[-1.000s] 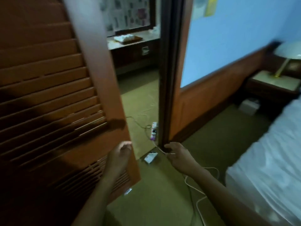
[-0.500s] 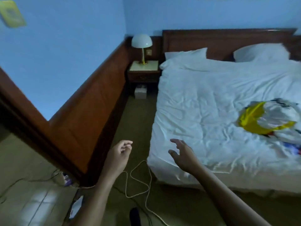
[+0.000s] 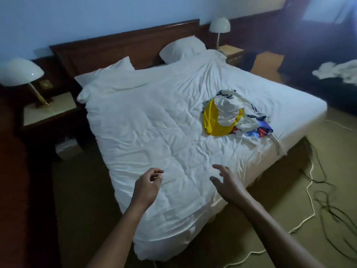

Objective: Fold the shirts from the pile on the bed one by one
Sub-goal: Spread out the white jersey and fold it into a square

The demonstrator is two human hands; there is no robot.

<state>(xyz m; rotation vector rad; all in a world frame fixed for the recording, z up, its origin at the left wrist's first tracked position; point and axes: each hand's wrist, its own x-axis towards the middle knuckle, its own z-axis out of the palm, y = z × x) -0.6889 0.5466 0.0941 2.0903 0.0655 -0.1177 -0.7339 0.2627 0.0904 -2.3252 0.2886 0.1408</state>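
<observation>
A crumpled pile of shirts [image 3: 234, 115] lies on the right side of the white bed [image 3: 154, 132]; I make out a yellow one, a white one with dark lettering and a blue and red one. My left hand [image 3: 147, 185] hovers over the bed's near corner, fingers loosely curled, holding nothing. My right hand [image 3: 227, 180] is beside it over the bed's foot edge, fingers spread and empty. Both hands are well short of the pile.
Two pillows lie against the dark wooden headboard [image 3: 123, 45]. Nightstands with white lamps [image 3: 21, 72] [image 3: 219, 26] flank the bed. A white cord [image 3: 307, 190] and dark cables [image 3: 332, 207] run over the carpet at right. White cloth [image 3: 340, 71] lies on dark furniture far right.
The view has swung from a louvred door round to the bed, which now fills the frame. Both hands stay raised and empty; the right hand no longer holds the white cord.
</observation>
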